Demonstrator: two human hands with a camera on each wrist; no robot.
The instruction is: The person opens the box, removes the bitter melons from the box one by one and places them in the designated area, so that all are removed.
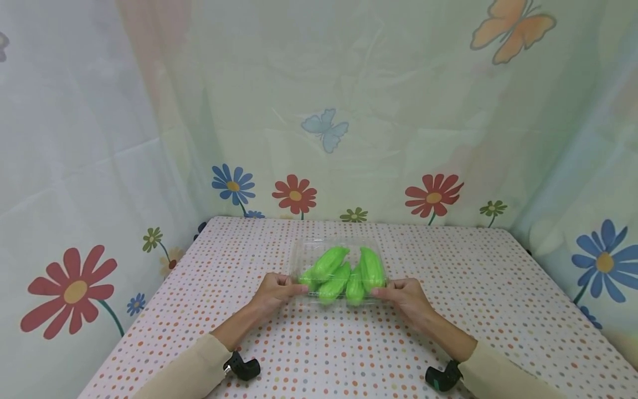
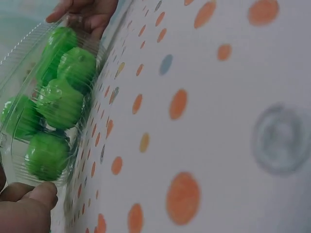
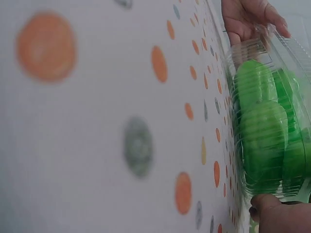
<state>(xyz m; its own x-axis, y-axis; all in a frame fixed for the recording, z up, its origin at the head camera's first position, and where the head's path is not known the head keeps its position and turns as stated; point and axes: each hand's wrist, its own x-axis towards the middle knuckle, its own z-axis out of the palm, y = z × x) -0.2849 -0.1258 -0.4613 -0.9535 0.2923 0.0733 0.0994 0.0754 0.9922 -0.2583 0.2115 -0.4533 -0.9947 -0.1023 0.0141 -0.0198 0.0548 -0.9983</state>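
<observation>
A clear plastic clamshell container point(image 1: 353, 252) with ribbed walls lies at the middle of the table, its lid closed. Through it show several bright green, elongated, ridged vegetables point(image 1: 326, 263), their rounded ends close together in the left wrist view point(image 2: 60, 104). My left hand point(image 1: 274, 291) grips the container's near left corner, thumb on top. At the near right corner my right hand point(image 1: 406, 296) holds it the same way. Both wrist views have the container's ribbed side point(image 3: 248, 48) low over the cloth, with a hand at each end.
A white cloth with coloured dots point(image 1: 339, 354) covers the table. Fabric walls point(image 1: 389, 83) printed with flowers and butterflies stand behind it and on both sides. Black wrist devices point(image 1: 243, 367) are worn near the beige sleeves point(image 1: 191, 368).
</observation>
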